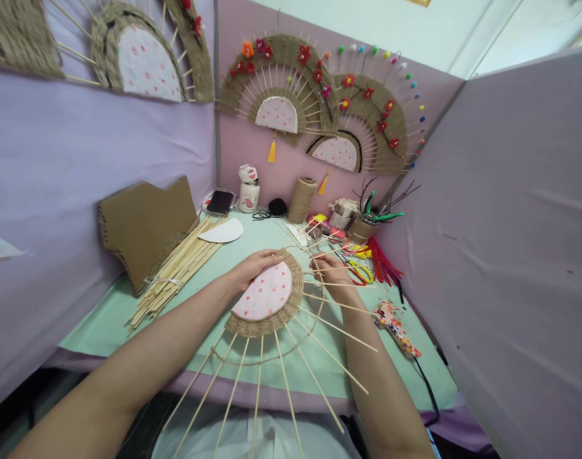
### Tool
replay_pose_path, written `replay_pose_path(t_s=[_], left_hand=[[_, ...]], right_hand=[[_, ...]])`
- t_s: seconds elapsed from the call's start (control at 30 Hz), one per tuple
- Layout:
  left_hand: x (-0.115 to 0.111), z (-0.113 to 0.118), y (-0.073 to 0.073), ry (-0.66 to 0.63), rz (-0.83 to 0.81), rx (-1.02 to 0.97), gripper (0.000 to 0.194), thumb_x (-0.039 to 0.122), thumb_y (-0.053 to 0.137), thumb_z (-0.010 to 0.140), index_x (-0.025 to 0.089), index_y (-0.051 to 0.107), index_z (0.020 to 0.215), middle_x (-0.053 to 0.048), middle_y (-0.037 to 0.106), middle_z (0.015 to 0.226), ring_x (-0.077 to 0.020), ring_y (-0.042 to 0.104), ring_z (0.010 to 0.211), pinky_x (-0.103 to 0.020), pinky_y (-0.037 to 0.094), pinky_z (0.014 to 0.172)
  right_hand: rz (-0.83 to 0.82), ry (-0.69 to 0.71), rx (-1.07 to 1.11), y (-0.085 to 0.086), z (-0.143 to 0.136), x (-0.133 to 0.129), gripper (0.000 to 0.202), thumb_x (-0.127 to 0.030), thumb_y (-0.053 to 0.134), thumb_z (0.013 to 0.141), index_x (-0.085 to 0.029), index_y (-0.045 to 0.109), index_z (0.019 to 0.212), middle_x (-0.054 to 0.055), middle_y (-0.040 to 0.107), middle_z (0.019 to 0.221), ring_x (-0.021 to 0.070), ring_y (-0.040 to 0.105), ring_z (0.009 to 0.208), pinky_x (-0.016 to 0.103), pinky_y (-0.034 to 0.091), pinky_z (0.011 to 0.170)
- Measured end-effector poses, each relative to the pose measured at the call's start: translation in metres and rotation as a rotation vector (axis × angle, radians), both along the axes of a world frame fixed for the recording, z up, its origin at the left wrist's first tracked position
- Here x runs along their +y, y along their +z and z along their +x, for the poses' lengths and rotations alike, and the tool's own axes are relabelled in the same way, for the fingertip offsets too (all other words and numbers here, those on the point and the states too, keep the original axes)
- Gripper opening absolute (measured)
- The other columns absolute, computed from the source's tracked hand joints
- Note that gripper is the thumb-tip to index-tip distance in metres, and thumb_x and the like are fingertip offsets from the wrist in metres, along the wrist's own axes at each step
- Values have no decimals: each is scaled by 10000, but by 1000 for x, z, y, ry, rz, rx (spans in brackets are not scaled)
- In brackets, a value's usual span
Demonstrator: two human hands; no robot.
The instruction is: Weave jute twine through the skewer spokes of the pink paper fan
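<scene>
Left fingers [268, 257] close on the half-round fan's [272, 323] upper edge; right fingers [322, 259] curl among sticks [259, 382] at its right, hold unclear. Uneven pulling could snag the slack cord [271, 361] around it.

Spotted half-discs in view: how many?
4: the held half-disc, one on the left wall, two on the back wall (left one, right one). Others may be hidden.

bare forearms [176, 325], bare hands [256, 268], pale whitish garment [275, 438], softly creased
</scene>
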State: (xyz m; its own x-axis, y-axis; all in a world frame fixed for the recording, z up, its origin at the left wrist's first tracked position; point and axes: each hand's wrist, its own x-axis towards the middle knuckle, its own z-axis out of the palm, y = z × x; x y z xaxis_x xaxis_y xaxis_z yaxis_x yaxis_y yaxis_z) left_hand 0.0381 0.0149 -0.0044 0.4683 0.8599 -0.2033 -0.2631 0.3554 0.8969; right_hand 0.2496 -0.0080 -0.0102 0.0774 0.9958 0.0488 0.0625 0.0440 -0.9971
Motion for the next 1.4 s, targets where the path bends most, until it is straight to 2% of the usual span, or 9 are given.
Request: replay_pose_path(t_s=[0.17, 0.27, 0.43, 0.63, 0.73, 0.87, 1.03, 1.23, 1.4], left_hand=[[0, -1, 4, 26, -29, -18, 264, 257, 748, 637, 160, 626, 851, -6, 678, 691, -120, 632, 578, -233, 513, 576], [2, -2, 5, 51, -31, -24, 256, 245, 745, 640, 160, 624, 850, -7, 681, 689, -117, 632, 570, -229, 513, 577], [0, -2, 6, 1, -32, -33, 217, 255, 728, 661, 157, 612, 816, -1, 664, 656, -121, 619, 537, -238, 507, 536], [-2, -2, 9, 11, -49, -38, 182, 219, 715, 672, 145, 612, 801, -8, 663, 667, -121, 622, 553, -232, 510, 543], [1, -5, 8, 21, -41, -39, 172, 226, 709, 680, 145, 618, 801, -16, 671, 680, -126, 628, 566, -234, 510, 549], [5, -8, 7, 75, -31, -33, 169, 237, 710, 675, 143, 615, 778, -21, 669, 650, -131, 625, 545, -229, 497, 521], [9, -8, 4, 142, -35, -36, 232, 270, 741, 638, 143, 605, 778, -26, 668, 651, -141, 625, 540, -259, 507, 538], [8, -7, 2, 136, -6, 19, 295, 316, 772, 592, 152, 597, 763, -3, 645, 611, -126, 609, 515, -242, 492, 528], [4, -4, 3, 68, -10, 88, 351, 364, 785, 554, 164, 587, 763, 5, 642, 603, -123, 598, 495, -233, 467, 499]], right_hand=[[40, 4, -771, 16, 49, -48, 335, -424, 562, 725, -190, 611, 960, 51, 645, 821, 174, 570, 705, 294, 411, 656], [-85, -170, -1062, 19, 92, -84, 368, -413, 489, 775, -168, 598, 1026, 97, 659, 886, 218, 605, 786, 313, 423, 686], [-358, -375, -1346, -1, 145, -116, 549, -497, 479, 765, -95, 559, 1129, 191, 617, 1048, 317, 575, 985, 374, 429, 780], [-397, -331, -1409, -22, 139, -115, 559, -438, 514, 767, -110, 497, 1219, 193, 567, 1118, 301, 543, 1051, 363, 405, 850], [-477, -410, -1385, -27, 140, -117, 653, -488, 514, 760, -87, 442, 1270, 221, 531, 1150, 306, 542, 1057, 357, 415, 837], [-504, -311, -1320, -30, 151, -119, 573, -397, 515, 767, -76, 463, 1238, 206, 588, 1087, 282, 583, 993, 332, 430, 792], [-361, -289, -1151, -12, 149, -127, 487, -416, 442, 769, -82, 526, 1114, 174, 630, 943, 271, 609, 841, 345, 453, 706], [-190, -397, -482, 51, 122, -148, 261, -507, 486, 752, -264, 489, 848, 10, 471, 666, 161, 485, 541, 288, 421, 494], [-47, -197, -66, 117, 88, -127, 328, -451, 579, 748, -234, 346, 670, -51, 250, 593, 74, 231, 424, 200, 153, 335]])
